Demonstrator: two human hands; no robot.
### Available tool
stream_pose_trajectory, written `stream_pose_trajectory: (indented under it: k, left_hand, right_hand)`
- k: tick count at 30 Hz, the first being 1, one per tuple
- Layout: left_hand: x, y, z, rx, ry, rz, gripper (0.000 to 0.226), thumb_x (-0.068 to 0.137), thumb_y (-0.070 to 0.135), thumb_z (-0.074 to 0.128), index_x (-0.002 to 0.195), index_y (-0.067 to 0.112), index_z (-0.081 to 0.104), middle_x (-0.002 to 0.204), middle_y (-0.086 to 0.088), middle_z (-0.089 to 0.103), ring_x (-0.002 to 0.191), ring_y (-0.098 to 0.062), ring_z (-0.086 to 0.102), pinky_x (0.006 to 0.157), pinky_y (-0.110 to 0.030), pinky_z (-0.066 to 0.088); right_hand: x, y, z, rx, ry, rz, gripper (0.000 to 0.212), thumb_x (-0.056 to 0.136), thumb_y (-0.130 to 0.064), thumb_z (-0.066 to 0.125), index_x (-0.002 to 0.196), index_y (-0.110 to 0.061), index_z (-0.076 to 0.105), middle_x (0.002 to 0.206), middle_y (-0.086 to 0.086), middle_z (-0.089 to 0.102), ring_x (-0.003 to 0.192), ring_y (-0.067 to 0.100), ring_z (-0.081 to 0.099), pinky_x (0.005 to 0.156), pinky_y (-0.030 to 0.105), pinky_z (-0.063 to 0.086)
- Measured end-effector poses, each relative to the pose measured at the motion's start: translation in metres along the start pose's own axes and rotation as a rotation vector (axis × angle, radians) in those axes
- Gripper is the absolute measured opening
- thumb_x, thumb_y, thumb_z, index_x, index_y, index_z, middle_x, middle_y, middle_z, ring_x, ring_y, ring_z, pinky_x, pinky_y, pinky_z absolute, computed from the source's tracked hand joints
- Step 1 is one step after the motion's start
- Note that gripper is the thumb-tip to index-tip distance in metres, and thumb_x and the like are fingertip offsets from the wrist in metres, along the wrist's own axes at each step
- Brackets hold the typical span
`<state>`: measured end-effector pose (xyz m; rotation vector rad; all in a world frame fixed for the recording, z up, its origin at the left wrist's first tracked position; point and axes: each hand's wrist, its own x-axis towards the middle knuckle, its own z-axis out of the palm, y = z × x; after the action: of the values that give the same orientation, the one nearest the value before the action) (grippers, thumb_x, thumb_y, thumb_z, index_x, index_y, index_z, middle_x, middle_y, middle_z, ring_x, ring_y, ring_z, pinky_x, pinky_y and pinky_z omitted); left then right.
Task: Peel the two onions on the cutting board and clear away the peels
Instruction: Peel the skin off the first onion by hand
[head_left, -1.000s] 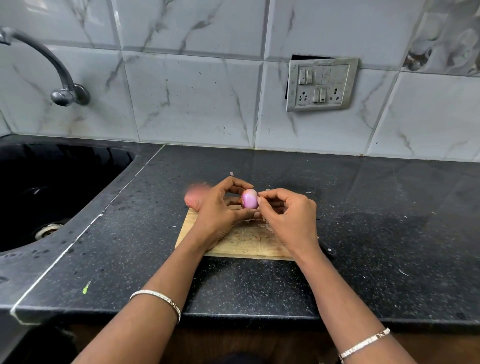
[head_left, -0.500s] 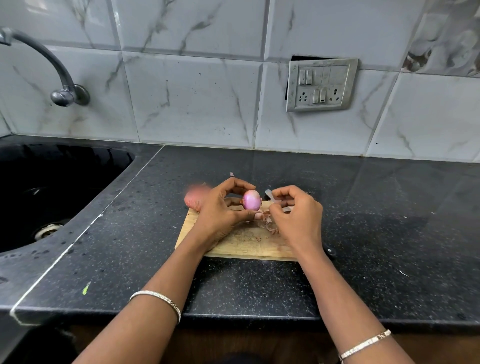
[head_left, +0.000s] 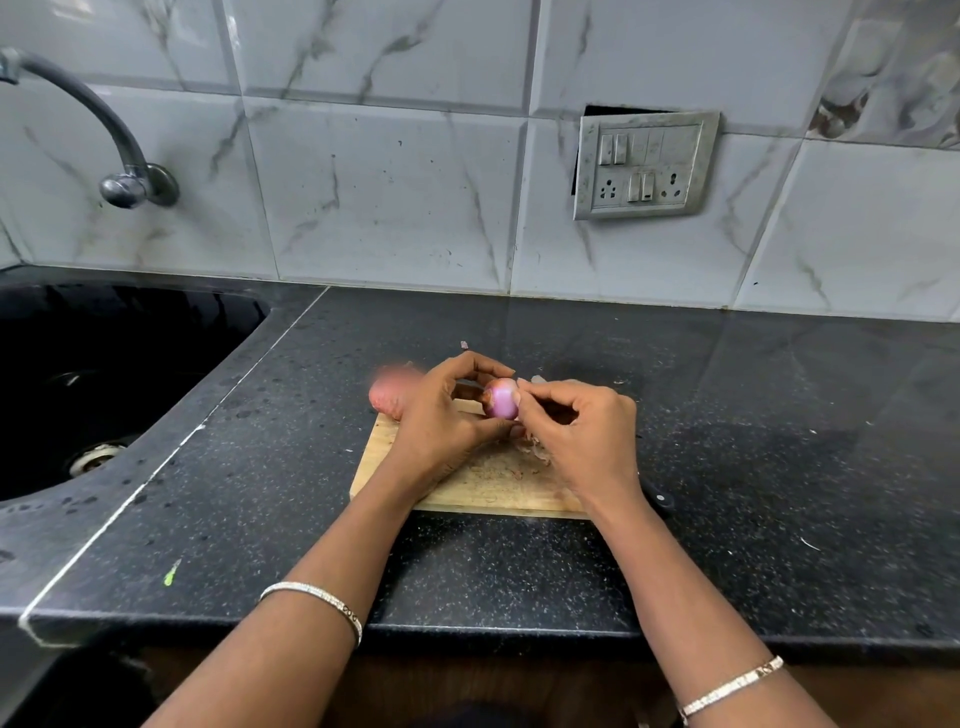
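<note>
Both hands raised just above cutting board (head_left: 483, 488), wrists angled inward. Left hand (head_left: 441, 415) curled, pinching peeled onion (head_left: 502, 399) between thumb and fingers. Right hand (head_left: 582, 431) touching onion's right side, fingertips pinched at the skin. Second onion (head_left: 389, 397) blurred, just left of left hand. Loose peels (head_left: 535, 447) under right hand.

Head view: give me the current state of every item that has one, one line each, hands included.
Small onion: mostly peeled, shiny purple, held above the board.
Second onion: unpeeled, resting at the board's far left corner, blurred.
Left hand: gripping the small onion.
Right hand: fingertips pinching at the onion's skin.
Peels: loose on the board, not cleared.
Cutting board: flat on the counter.
Tap: no water visible.
</note>
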<state>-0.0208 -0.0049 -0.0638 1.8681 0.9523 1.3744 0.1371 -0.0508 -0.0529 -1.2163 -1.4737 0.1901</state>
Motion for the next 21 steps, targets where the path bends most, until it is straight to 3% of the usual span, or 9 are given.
stream_pose_trajectory:
  k: [4,10,14,17,21]
  left_hand:
    - [-0.0014,-0.0013,0.0000,0.089,0.038,0.067,0.045,0.066,0.012,0.094,0.105,0.022,0.072,0.103,0.010,0.071,0.096,-0.010,0.066,0.081,-0.030,0.058]
    - [-0.0042,0.0048,0.0019,0.156,0.076,0.123,0.040,0.069,0.007,0.091,0.103,0.020,0.073,0.100,0.007,0.065,0.092,-0.006,0.062,0.062,-0.013,0.052]
    - [-0.0048,0.0048,0.0004,0.167,0.072,0.124,0.041,0.068,0.007,0.092,0.102,0.020,0.072,0.100,0.006,0.066,0.092,-0.008,0.062,0.061,-0.014,0.052]
    - [-0.0049,0.0040,0.0005,0.192,0.067,0.125,0.042,0.067,0.010,0.092,0.102,0.022,0.072,0.099,0.007,0.066,0.092,-0.007,0.062,0.063,-0.015,0.053]
    - [-0.0047,0.0029,0.0014,0.190,0.064,0.122,0.044,0.065,0.013,0.093,0.101,0.025,0.072,0.099,0.009,0.066,0.091,-0.009,0.064,0.064,-0.021,0.056]
  right_hand:
    - [0.0005,0.0002,-0.0002,0.010,-0.001,-0.001,0.009,0.085,-0.019,0.080,0.094,-0.016,0.082,0.086,-0.006,0.079,0.084,-0.008,0.070,0.093,0.033,0.057]
    - [0.0004,-0.0009,-0.0013,0.036,-0.011,0.018,0.008,0.084,-0.016,0.080,0.092,-0.017,0.082,0.082,-0.014,0.076,0.082,-0.007,0.070,0.087,0.024,0.057]
    - [0.0003,-0.0008,-0.0015,0.040,-0.019,0.012,0.007,0.084,-0.016,0.080,0.090,-0.018,0.083,0.077,-0.024,0.071,0.079,-0.007,0.070,0.082,0.020,0.056]
    - [0.0004,-0.0001,-0.0010,0.034,-0.015,0.001,0.006,0.084,-0.015,0.080,0.087,-0.019,0.083,0.077,-0.019,0.074,0.080,-0.003,0.072,0.083,0.020,0.056]
    - [0.0011,0.0006,-0.0009,-0.001,-0.003,0.005,0.007,0.082,-0.013,0.078,0.081,-0.019,0.082,0.073,-0.013,0.075,0.071,0.002,0.071,0.070,0.024,0.057]
